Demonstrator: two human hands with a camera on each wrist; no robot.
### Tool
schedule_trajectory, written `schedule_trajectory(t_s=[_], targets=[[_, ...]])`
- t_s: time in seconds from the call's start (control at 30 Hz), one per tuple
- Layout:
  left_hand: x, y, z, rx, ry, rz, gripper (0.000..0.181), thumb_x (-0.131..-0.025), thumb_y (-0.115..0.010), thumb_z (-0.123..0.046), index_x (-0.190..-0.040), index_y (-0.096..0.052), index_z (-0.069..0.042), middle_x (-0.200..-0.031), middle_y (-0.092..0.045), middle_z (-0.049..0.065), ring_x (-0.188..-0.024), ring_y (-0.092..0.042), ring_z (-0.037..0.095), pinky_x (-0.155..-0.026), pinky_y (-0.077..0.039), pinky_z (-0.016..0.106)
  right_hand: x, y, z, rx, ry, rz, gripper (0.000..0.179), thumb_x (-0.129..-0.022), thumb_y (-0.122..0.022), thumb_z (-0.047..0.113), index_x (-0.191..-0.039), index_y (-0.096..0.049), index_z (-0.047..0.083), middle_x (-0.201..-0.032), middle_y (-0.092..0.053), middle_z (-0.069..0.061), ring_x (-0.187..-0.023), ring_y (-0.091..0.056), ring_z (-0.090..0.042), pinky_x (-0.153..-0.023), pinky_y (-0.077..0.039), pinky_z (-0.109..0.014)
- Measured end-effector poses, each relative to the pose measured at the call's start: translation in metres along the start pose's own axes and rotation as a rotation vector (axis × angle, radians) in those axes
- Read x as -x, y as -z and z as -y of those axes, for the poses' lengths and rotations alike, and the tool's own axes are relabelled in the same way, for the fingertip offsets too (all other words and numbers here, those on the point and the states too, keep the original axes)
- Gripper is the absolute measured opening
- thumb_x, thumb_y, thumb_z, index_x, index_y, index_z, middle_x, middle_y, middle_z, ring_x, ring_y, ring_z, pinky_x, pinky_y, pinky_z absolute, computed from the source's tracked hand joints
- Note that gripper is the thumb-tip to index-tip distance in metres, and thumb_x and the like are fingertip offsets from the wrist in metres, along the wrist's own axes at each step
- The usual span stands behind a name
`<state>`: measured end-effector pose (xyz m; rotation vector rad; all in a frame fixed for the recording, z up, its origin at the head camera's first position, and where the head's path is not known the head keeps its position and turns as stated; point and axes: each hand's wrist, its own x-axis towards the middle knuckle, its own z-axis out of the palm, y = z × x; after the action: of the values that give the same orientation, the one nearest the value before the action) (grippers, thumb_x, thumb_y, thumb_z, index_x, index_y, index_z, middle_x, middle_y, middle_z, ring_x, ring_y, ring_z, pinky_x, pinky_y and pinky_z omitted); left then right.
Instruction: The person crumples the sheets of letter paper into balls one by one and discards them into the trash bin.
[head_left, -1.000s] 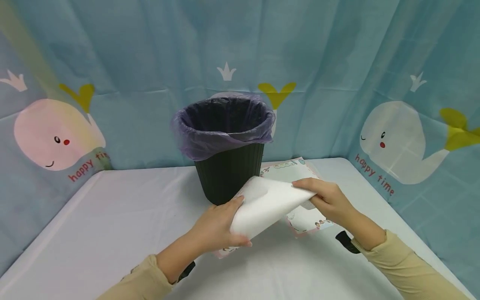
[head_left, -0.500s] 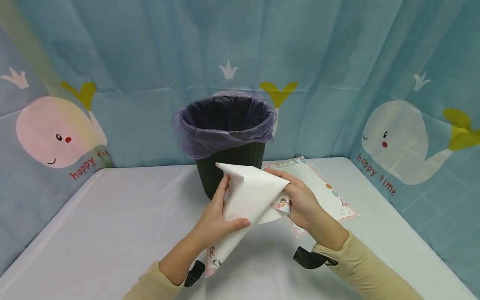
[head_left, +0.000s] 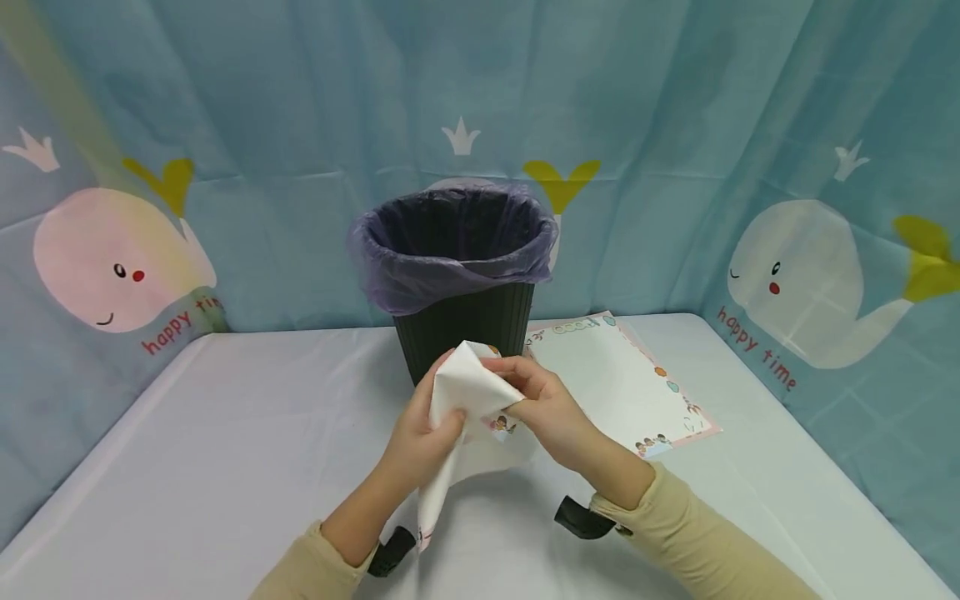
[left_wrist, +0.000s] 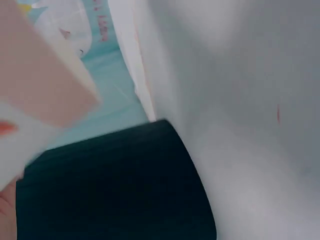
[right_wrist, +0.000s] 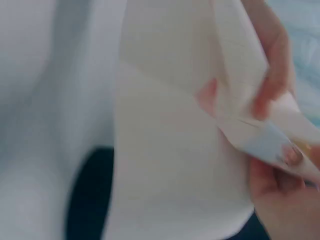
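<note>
Between both hands is a sheet of white paper (head_left: 474, 385) with a printed border, folded and bunched at the top. My left hand (head_left: 422, 433) grips its left side, thumb across the front. My right hand (head_left: 551, 412) pinches the upper right part, fingers curled over a fold. The lower end of the sheet hangs down in a narrow point above the table. In the right wrist view the creased paper (right_wrist: 175, 150) fills the middle, with fingers (right_wrist: 277, 65) of a hand around the fold. The left wrist view shows a blurred piece of the paper (left_wrist: 45, 65) at its left.
A dark ribbed bin (head_left: 461, 325) lined with a purple bag (head_left: 442, 283) stands behind the hands. Another bordered sheet (head_left: 622, 375) lies flat on the white table (head_left: 247, 433) at the right. A blue curtain (head_left: 300, 100) with printed whales hangs behind and beside the table.
The paper has been folded and crumpled into a narrower bundle. My right hand has moved left toward my left hand, uncovering more of the flat sheet.
</note>
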<state>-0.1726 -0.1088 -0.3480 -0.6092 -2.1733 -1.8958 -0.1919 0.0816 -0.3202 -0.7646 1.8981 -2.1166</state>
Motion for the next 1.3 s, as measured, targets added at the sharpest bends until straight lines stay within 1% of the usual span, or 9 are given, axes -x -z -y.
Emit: schedule_trajectory(t_s=[0.13, 0.23, 0.43, 0.63, 0.7, 0.83, 0.97, 1.13, 1.3], targets=[[-0.003, 0.003, 0.000, -0.091, -0.054, -0.120, 0.052, -0.088, -0.048, 0.009, -0.138, -0.044, -0.004, -0.109, -0.058, 0.017, -0.085, -0.055, 0.025, -0.068, -0.051, 0.033, 0.001, 0.007, 0.014, 0.448, 0.285, 0.096, 0.040, -0.086, -0.059, 0.001, -0.125, -0.058, -0.003, -0.115, -0.058, -0.005, -0.099, -0.052, -0.021, -0.080, -0.047, -0.033], [-0.004, 0.005, -0.004, -0.115, -0.060, -0.200, 0.030, -0.093, -0.047, 0.006, -0.122, -0.047, 0.001, -0.104, -0.059, 0.017, -0.083, -0.055, 0.022, -0.067, -0.048, 0.032, 0.000, 0.017, 0.022, 0.692, 0.365, 0.049, 0.049, -0.090, -0.069, 0.027, -0.131, -0.057, 0.003, -0.121, -0.056, -0.008, -0.109, -0.049, -0.025, -0.088, -0.044, -0.041], [-0.008, 0.001, -0.004, -0.260, -0.236, -0.156, 0.009, -0.096, -0.046, 0.008, -0.101, -0.045, 0.000, -0.087, -0.055, 0.011, -0.075, -0.053, 0.018, -0.060, -0.048, 0.031, -0.005, 0.015, 0.016, 0.438, 0.041, 0.228, 0.107, -0.080, -0.066, 0.065, -0.154, -0.016, 0.008, -0.140, -0.042, -0.018, -0.123, -0.049, -0.035, -0.089, -0.049, -0.046], [-0.009, -0.006, 0.001, -0.557, -0.432, -0.217, 0.020, -0.087, -0.053, 0.014, -0.101, -0.048, 0.000, -0.102, -0.050, 0.013, -0.091, -0.048, 0.025, -0.073, -0.048, 0.037, -0.011, -0.006, 0.004, 0.437, 0.088, 0.064, 0.040, -0.092, -0.066, 0.021, -0.120, -0.047, 0.001, -0.109, -0.055, -0.016, -0.092, -0.058, -0.028, -0.073, -0.053, -0.036], [-0.007, -0.005, -0.001, -0.573, -0.329, -0.203, 0.024, -0.089, -0.057, 0.005, -0.112, -0.048, 0.002, -0.112, -0.050, 0.016, -0.097, -0.049, 0.028, -0.078, -0.049, 0.041, -0.011, -0.008, 0.002, 0.471, 0.133, -0.014, 0.023, -0.090, -0.062, 0.007, -0.109, -0.050, 0.001, -0.106, -0.056, -0.016, -0.088, -0.058, -0.027, -0.071, -0.053, -0.036], [-0.001, 0.006, -0.009, -0.516, 0.052, -0.135, 0.058, -0.097, -0.058, -0.028, -0.139, -0.036, 0.005, -0.133, -0.046, 0.021, -0.110, -0.050, 0.033, -0.090, -0.045, 0.052, -0.011, -0.005, 0.002, 0.478, 0.206, -0.185, 0.015, -0.087, -0.055, -0.006, -0.100, -0.054, 0.000, -0.104, -0.060, -0.020, -0.088, -0.061, -0.030, -0.072, -0.054, -0.041], [0.001, 0.017, -0.016, -0.305, 0.308, -0.055, 0.070, -0.103, -0.034, -0.052, -0.143, -0.032, 0.005, -0.128, -0.048, 0.021, -0.110, -0.048, 0.032, -0.090, -0.042, 0.049, -0.011, -0.003, 0.001, 0.409, 0.260, -0.251, 0.016, -0.086, -0.052, -0.012, -0.099, -0.052, -0.002, -0.106, -0.059, -0.024, -0.093, -0.062, -0.034, -0.075, -0.054, -0.047], [-0.003, 0.020, -0.022, 0.084, 0.458, 0.025, 0.078, -0.098, -0.018, -0.066, -0.146, -0.027, -0.005, -0.122, -0.042, 0.015, -0.107, -0.041, 0.027, -0.083, -0.037, 0.038, -0.013, -0.007, -0.006, 0.270, 0.265, -0.194, 0.016, -0.085, -0.050, -0.014, -0.098, -0.049, -0.004, -0.107, -0.055, -0.022, -0.097, -0.057, -0.031, -0.079, -0.051, -0.044], [-0.005, 0.022, -0.018, 0.449, 0.525, 0.035, 0.079, -0.098, -0.029, -0.062, -0.154, -0.007, -0.011, -0.139, -0.030, 0.017, -0.124, -0.030, 0.031, -0.096, -0.033, 0.054, -0.012, -0.013, -0.015, 0.178, 0.314, -0.011, 0.016, -0.084, -0.048, -0.015, -0.098, -0.047, -0.007, -0.101, -0.053, -0.008, -0.090, -0.053, -0.021, -0.074, -0.047, -0.032]])
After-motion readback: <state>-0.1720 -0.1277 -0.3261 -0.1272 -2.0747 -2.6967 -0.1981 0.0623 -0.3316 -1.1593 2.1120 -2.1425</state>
